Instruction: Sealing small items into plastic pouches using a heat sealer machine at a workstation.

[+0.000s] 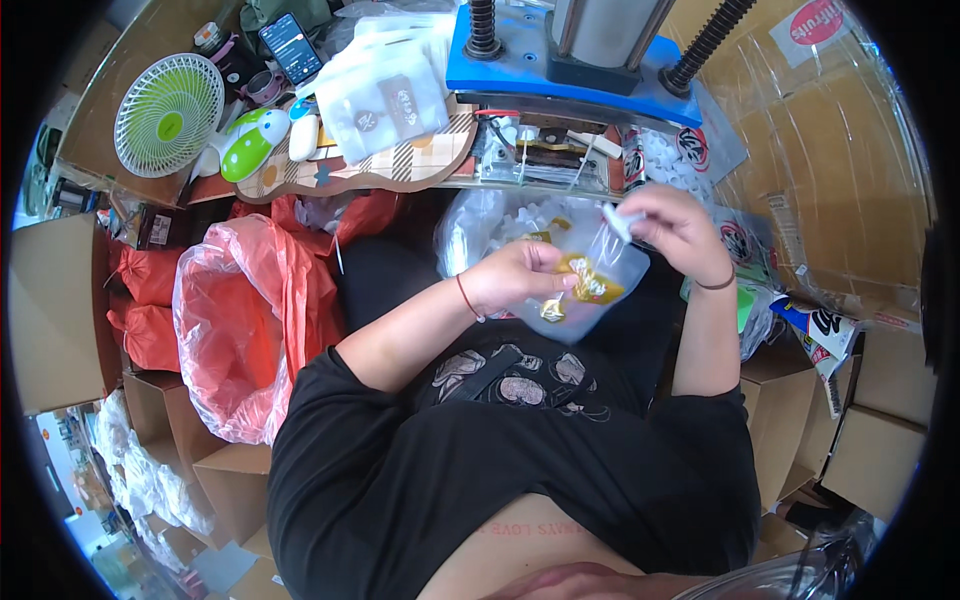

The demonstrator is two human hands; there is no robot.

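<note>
My left hand (515,278) pinches a gold-printed clear plastic packet (592,282) between thumb and fingers. To its right, my right hand (675,230) is closed on a small white piece (622,222), with clear film between it and the packet. I cannot tell whether that piece is joined to the packet. Beneath both hands, at my lap, lies a translucent plastic bin (465,235) with white bits and gold packets inside. One smaller gold piece (551,308) shows below my left fingers.
Ahead stands a press with a blue plate (530,70) and dark springs. On the table are a white-and-green fan (170,115), a phone (290,48) and a stack of white printed bags (385,110). A red plastic liner (235,330) sits at my left; cardboard (835,190) walls the right.
</note>
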